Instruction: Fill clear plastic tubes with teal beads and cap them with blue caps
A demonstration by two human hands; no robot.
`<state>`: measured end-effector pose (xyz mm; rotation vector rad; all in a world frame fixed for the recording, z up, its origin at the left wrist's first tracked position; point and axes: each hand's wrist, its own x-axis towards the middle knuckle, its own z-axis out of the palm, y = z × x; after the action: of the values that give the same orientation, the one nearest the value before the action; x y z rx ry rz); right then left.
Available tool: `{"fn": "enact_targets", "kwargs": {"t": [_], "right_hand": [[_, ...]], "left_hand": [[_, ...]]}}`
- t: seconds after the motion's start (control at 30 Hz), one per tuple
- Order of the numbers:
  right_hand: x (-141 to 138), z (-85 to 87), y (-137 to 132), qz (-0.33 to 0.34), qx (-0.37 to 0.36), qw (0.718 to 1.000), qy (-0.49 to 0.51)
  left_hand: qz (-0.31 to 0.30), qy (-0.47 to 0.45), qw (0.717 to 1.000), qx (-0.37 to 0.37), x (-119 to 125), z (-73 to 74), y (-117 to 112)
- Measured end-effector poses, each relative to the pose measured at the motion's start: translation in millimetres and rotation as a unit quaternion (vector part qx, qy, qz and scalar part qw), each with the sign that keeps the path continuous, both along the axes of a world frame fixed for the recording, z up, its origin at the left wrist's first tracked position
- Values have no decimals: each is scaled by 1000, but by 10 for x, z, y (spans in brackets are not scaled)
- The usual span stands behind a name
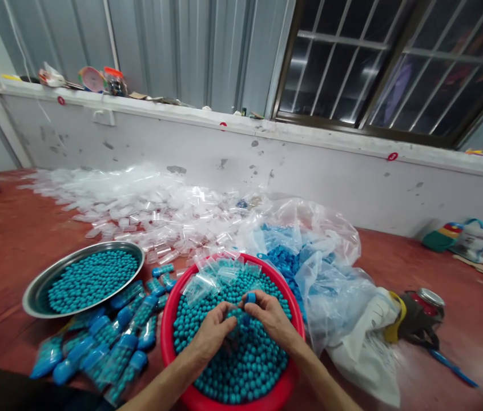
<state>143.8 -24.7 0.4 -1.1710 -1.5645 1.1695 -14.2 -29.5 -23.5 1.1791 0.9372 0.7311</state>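
A red basin [166,325] full of teal beads [241,371] stands in front of me, and both my hands are over it. Between the thumb and fingers of my right hand [272,319] is a small blue cap [250,298]. My left hand [213,330] is closed around a small clear tube, mostly hidden by the fingers, with teal beads showing at its end. The two hands nearly meet. Several empty clear tubes [201,288] lie on the beads near the basin's far rim.
Filled, blue-capped tubes [115,351] are heaped left of the basin, beside a metal bowl [31,302] of beads. Clear empty tubes [139,197] spread along the wall. A plastic bag [335,291] with blue caps [282,254] stands right, near a red can [427,302].
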Motion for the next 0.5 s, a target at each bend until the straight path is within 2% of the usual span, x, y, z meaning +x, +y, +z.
{"fn": "enact_targets", "kwargs": {"t": [0.07,0.13,0.27,0.37,0.5], "right_hand": [[-6,50,-28,-1,52,994,-99],[8,96,-62,16,98,972,-212],[110,120,-128,90,93,934,-333],[207,108,-142,104,92,928,-346],[177,93,-118,43,107,957,-267]], "left_hand": [[11,26,999,29,6,7,-3],[22,45,998,47,-1,15,-5],[39,48,997,37,-39,12,9],[33,64,997,30,-54,-3,24],[29,85,995,35,-28,16,8]]}}
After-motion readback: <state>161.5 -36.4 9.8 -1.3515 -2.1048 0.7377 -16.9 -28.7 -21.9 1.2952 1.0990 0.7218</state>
